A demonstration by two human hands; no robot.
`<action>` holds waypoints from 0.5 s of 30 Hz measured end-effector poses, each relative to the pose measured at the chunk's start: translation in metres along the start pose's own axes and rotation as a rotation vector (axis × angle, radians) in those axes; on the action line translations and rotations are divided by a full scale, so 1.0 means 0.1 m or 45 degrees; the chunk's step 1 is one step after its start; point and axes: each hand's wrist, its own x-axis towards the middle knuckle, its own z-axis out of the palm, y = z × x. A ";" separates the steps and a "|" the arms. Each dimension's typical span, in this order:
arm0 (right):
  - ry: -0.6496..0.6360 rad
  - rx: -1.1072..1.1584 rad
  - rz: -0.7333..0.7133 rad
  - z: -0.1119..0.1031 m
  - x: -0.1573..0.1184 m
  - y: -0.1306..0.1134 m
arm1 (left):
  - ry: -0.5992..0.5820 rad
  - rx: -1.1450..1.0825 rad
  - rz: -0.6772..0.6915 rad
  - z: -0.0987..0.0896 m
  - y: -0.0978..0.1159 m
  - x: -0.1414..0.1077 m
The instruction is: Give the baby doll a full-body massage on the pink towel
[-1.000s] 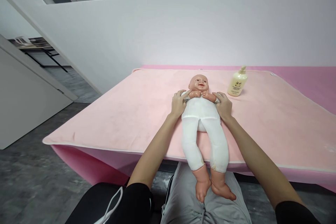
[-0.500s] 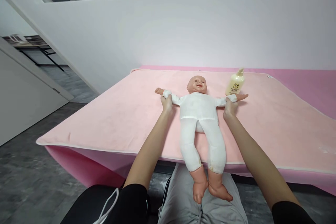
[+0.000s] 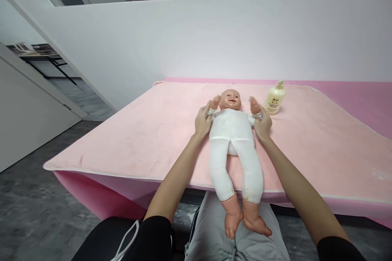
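A baby doll (image 3: 232, 126) with a white cloth body lies on its back on a pink blanket (image 3: 128, 134). Its head points to the wall and its feet hang past the table's near edge, over my lap. My left hand (image 3: 202, 120) is closed around the doll's arm on the left side, by the wrist. On the other side, my right hand (image 3: 262, 124) grips the opposite arm near its wrist. Both doll hands are raised beside the head, slightly blurred. A pale yellow pump bottle (image 3: 275, 98) stands just beyond my right hand.
Behind the table rises a white wall (image 3: 214, 36) with a window strip along its top. A pink cover (image 3: 355, 102) shows under the blanket at the right. To the left are a white door (image 3: 30, 110) and grey floor (image 3: 24, 204).
The doll's arms were stretched out sideways; both hands have brought them inward, bent up close to its head. The bottle and the doll's legs stayed where they were.
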 end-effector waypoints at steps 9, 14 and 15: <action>-0.295 -0.332 -0.200 -0.02 -0.07 -0.10 | -0.179 0.436 0.254 0.01 0.11 -0.05; -0.244 -0.174 -0.131 -0.02 -0.06 -0.08 | -0.109 0.143 0.121 0.05 0.06 -0.02; -0.192 -0.108 -0.086 -0.01 -0.04 -0.06 | -0.051 0.015 0.047 0.06 0.03 -0.01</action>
